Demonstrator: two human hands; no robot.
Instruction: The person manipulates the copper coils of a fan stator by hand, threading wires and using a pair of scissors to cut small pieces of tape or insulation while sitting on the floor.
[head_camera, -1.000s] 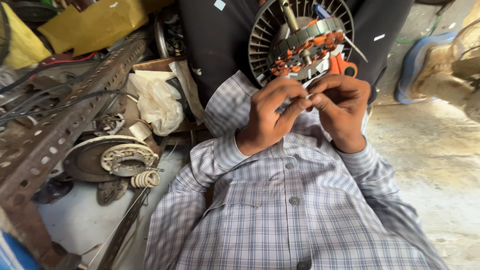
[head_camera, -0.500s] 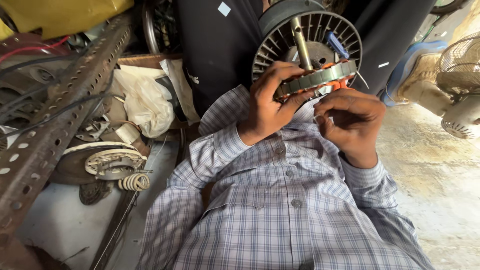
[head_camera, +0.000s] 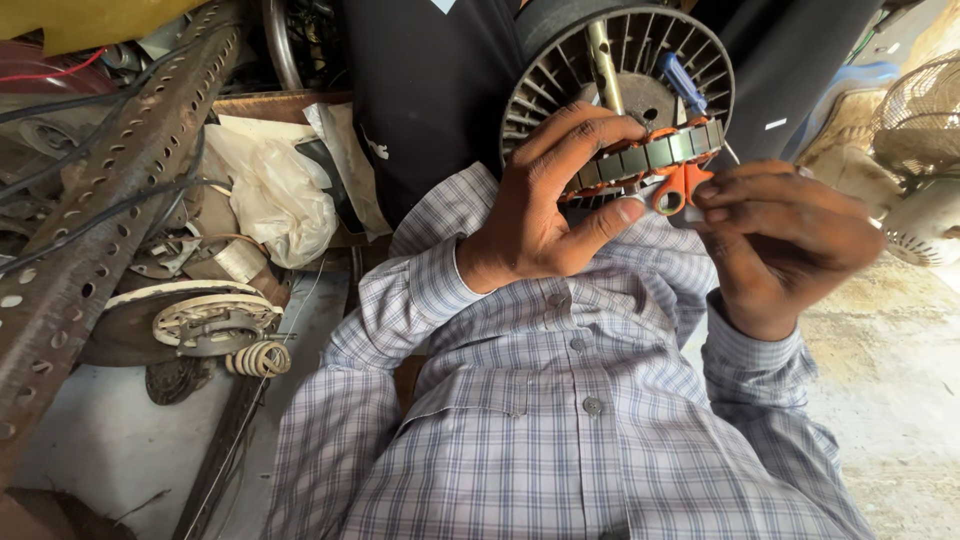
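My left hand (head_camera: 545, 215) grips a ring-shaped motor stator (head_camera: 650, 158) with grey steel laminations and orange copper windings, held edge-on, thumb under its rim. My right hand (head_camera: 785, 235) is closed just to the right of it, fingertips on small orange-handled scissors (head_camera: 680, 190) that touch the stator's lower edge. Behind both sits a round black finned motor housing (head_camera: 560, 70) with a brass-coloured shaft (head_camera: 603, 60). A blue-handled tool (head_camera: 682, 85) pokes out above the stator. My checked shirt sleeves fill the lower frame.
A rusty perforated angle bar (head_camera: 90, 230) with black cables runs down the left. Below it lie a white plastic bag (head_camera: 270, 190), a round winding plate (head_camera: 210, 320) and a coil of wire (head_camera: 258, 358). A caged fan (head_camera: 920, 140) stands at the right on the concrete floor.
The stator has turned from face-on to edge-on in my left hand. My right hand has moved off to the right side with the scissors. The view has drawn closer.
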